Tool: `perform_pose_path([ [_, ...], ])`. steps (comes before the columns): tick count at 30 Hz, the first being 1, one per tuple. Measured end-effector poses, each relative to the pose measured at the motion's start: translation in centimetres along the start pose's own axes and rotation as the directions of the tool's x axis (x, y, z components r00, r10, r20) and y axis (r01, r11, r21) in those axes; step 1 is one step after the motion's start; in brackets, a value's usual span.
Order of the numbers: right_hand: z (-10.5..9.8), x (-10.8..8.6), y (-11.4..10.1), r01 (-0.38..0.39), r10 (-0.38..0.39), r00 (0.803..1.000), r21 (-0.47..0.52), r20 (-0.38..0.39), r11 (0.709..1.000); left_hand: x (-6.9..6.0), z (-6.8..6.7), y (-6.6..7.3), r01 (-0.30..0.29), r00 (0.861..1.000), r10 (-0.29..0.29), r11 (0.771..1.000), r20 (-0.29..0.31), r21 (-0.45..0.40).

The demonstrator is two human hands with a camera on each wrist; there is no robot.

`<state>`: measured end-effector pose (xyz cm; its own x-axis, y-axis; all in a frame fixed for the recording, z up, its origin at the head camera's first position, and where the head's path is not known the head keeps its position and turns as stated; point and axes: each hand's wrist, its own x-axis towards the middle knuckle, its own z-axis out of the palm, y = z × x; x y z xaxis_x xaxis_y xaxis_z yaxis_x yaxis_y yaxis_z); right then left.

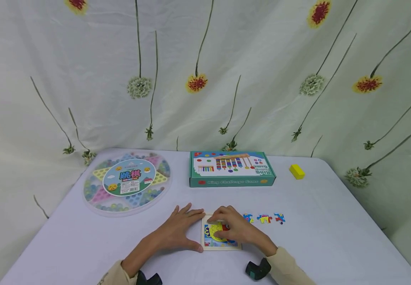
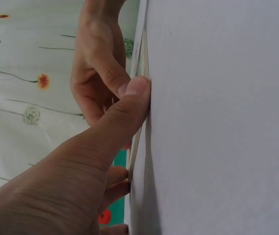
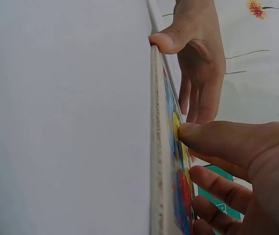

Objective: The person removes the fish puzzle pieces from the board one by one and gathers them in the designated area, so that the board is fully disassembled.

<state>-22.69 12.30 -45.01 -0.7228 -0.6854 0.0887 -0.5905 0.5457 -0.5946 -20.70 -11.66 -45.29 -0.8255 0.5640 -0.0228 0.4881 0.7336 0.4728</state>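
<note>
A small square picture puzzle [image 1: 210, 243] in a pale wooden frame lies on the table, showing yellow, red and blue parts. My left hand [image 1: 175, 231] spreads along its left side; the thumb touches the near corner and the fingertips reach the far corner. Over the picture arches my right hand [image 1: 239, 227], its thumb [image 3: 190, 134] touching the yellow part, with the other fingertips close to the surface. Whether a piece is pinched there is hidden. Three loose jigsaw pieces lie to the right: one piece [image 1: 248, 218], a yellow-and-red piece [image 1: 264, 218] and another [image 1: 279, 218].
Behind the puzzle lies a green Ring Challenge Game box [image 1: 232, 180]. A round Chinese checkers set [image 1: 128, 178] lies at the back left, a yellow block [image 1: 297, 171] at the back right. A flower-print cloth [image 1: 262, 59] hangs behind the white table [image 1: 333, 237].
</note>
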Motion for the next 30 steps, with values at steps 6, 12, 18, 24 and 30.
perform_pose_path([
  [6,0.14,-0.12,0.0,-0.009,0.009,1.0,0.006,0.007,1.0,0.0,0.01,-0.08,0.0,1.0,0.0,1.0,0.002,-0.002],
  [12,0.18,-0.3,-0.26,-0.02,0.02,1.0,0.001,0.002,1.0,-0.04,-0.04,-0.06,-0.017,1.0,0.017,1.0,-0.011,-0.004],
  [18,0.22,-0.3,-0.3,-0.019,0.018,1.0,-0.018,-0.003,1.0,-0.12,-0.06,-0.02,-0.012,1.0,0.012,1.0,-0.011,-0.003],
  [24,0.14,-0.39,-0.43,-0.018,0.019,1.0,-0.039,0.004,0.999,-0.1,-0.06,-0.04,-0.012,1.0,0.012,1.0,-0.011,-0.003],
  [30,0.17,-0.42,-0.43,-0.009,0.009,1.0,-0.051,0.005,0.999,-0.11,-0.09,-0.03,-0.012,1.0,0.012,1.0,-0.012,-0.004],
])
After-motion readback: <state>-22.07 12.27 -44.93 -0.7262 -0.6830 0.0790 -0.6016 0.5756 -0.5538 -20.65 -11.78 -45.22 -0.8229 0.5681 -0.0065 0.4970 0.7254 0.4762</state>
